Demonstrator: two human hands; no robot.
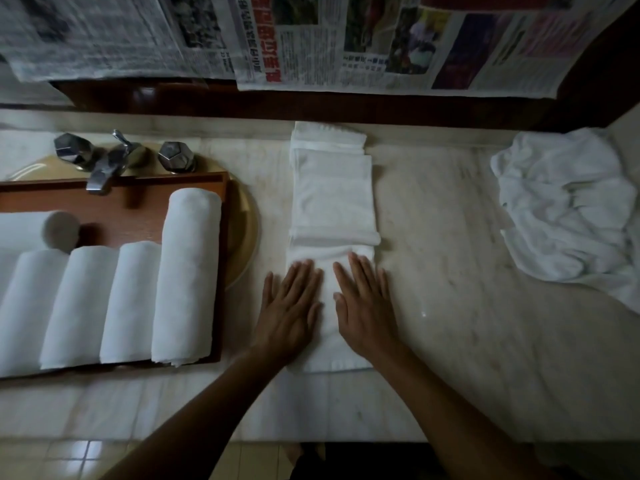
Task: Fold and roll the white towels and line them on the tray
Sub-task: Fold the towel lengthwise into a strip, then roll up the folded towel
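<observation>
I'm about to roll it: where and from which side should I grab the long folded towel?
Probably its near short edge, from the near side, one grip per corner: the folded towel lies flat, running lengthwise away, with the left hand and right hand flat on that end.

We record a dim, low-contrast view with darkened corners. The folded towel reads brightest, its texture soft. Blur smears the newspapers at the upper left. Wide-angle distortion bows the far edge of the counter. A floor tile at the lower left reflects pale light.
</observation>
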